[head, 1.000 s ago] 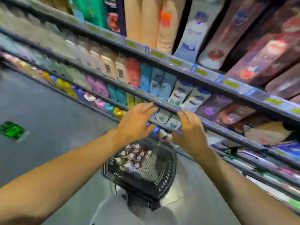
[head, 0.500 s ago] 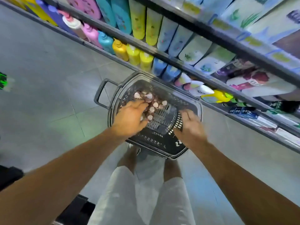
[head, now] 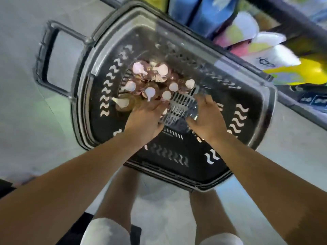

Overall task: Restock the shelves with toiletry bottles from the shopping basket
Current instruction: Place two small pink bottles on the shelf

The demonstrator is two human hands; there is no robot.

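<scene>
Two hands reach into the basket [head: 261, 96], which stands on the floor [head: 21, 106] beside the shelf [head: 300, 110]. The bottles [head: 150, 80] cluster in the basket's handle-side half. The left hand [head: 143, 119] lies against them; its grip cannot be determined. The right hand [head: 205, 119], fingers spread, hovers over the basket's bare bottom.
</scene>
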